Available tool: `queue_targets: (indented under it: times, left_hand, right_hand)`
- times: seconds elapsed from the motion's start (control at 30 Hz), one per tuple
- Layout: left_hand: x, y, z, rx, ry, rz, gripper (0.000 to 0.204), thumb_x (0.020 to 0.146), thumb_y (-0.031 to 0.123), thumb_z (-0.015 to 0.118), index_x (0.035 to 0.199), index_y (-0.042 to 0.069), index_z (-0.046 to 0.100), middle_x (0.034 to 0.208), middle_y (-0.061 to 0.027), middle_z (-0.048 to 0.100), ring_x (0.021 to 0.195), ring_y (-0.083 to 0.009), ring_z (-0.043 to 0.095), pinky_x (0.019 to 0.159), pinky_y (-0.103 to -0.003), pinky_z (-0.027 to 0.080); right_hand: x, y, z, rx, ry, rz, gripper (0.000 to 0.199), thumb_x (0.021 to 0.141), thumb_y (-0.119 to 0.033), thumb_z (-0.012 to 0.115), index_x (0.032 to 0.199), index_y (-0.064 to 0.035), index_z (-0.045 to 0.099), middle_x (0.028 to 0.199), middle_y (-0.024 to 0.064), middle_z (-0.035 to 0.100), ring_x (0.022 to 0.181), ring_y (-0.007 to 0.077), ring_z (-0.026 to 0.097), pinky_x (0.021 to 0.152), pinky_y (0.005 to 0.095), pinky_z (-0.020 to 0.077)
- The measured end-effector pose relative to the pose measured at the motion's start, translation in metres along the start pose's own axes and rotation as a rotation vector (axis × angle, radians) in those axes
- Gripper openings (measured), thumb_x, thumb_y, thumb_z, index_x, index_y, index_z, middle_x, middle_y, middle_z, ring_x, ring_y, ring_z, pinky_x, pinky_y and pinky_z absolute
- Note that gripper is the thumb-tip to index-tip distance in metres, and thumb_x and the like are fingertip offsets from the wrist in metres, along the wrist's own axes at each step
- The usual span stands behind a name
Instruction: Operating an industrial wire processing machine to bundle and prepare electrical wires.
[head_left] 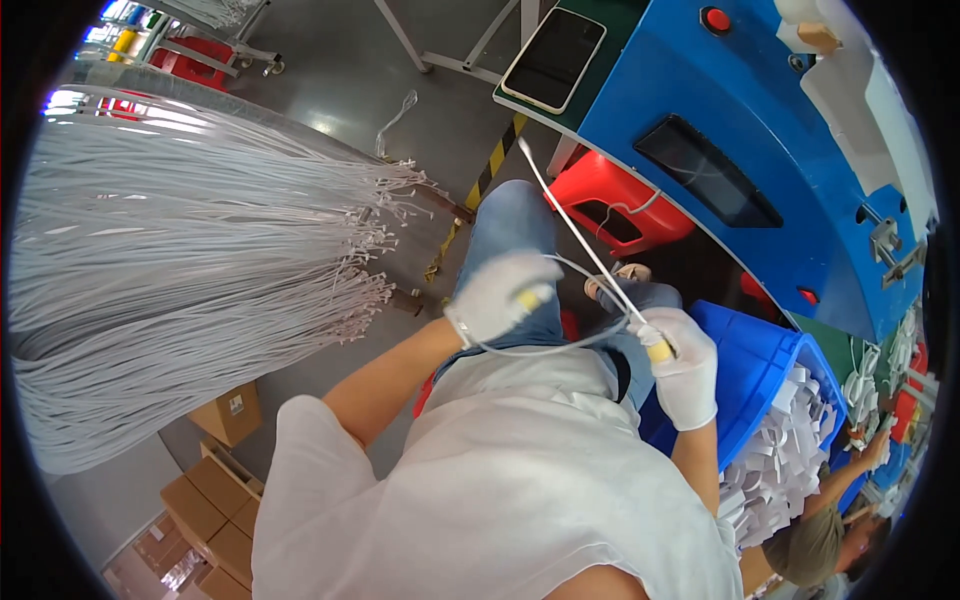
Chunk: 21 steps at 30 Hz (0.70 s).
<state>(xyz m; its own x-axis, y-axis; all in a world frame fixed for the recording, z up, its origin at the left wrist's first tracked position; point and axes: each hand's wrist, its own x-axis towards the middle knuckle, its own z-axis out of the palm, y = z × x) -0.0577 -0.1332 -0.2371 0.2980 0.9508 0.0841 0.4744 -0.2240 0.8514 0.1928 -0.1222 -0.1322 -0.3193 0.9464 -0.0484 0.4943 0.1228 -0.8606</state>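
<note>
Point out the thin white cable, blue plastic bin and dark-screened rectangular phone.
Thin white cable (576,230): head view, straight stretch.
Blue plastic bin (745,365): head view, side wall.
Dark-screened rectangular phone (553,60): head view, screen.

you can read no words or numbers from here. the label (236,404) on the cardboard box (226,426) at your left is too small to make out, and the display (707,170) on the blue machine (690,75) is dark. yellow-and-black striped tape (496,160) marks the floor (320,65) ahead of you.
</note>
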Motion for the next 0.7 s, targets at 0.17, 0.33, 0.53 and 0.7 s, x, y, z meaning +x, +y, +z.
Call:
queue_targets:
  times: [0.17,0.33,0.53,0.7]
  left_hand:
    - [-0.021,-0.014,0.034,0.184,-0.36,-0.024,0.023,0.087,0.031,0.051,0.086,0.017,0.069,0.082,-0.0091,0.066,0.081,-0.0311,0.061,0.073,-0.041,0.047]
    - [0.031,-0.065,-0.089,0.826,0.344,-0.063,0.011,0.071,0.018,0.062,0.072,0.007,0.061,0.073,-0.0122,0.059,0.077,-0.0307,0.056,0.073,-0.043,0.043]
    - [0.017,-0.169,-0.181,1.453,-0.35,-1.132,0.033,0.086,0.03,0.056,0.109,0.007,0.062,0.107,-0.0146,0.065,0.108,-0.0246,0.058,0.09,-0.043,0.041]
    - [-0.079,-0.334,-0.146,1.051,-0.471,-0.84,0.04,0.086,0.029,0.053,0.121,0.011,0.06,0.126,-0.0097,0.058,0.113,-0.0266,0.057,0.093,-0.043,0.043]
  right_hand:
    - [0.001,-0.034,-0.045,-0.106,-0.039,0.137,0.022,0.088,-0.006,0.055,0.108,-0.001,0.064,0.074,0.0009,0.058,0.061,0.0062,0.049,0.057,0.021,0.0413]
    - [-0.014,-0.042,-0.07,-0.045,-0.108,0.258,0.024,0.091,-0.02,0.056,0.099,0.0001,0.067,0.082,0.0032,0.063,0.062,0.0063,0.049,0.058,0.0214,0.0404]
    - [-0.014,-0.028,-0.043,-0.016,-0.189,0.277,0.025,0.092,-0.02,0.056,0.099,0.0002,0.067,0.087,0.0056,0.067,0.076,0.011,0.056,0.07,0.0233,0.0444]
    - [-0.022,-0.017,-0.034,0.13,-0.215,0.339,0.021,0.091,-0.016,0.055,0.1,-0.0008,0.068,0.078,-0.0005,0.061,0.062,0.0044,0.047,0.056,0.0191,0.0378]
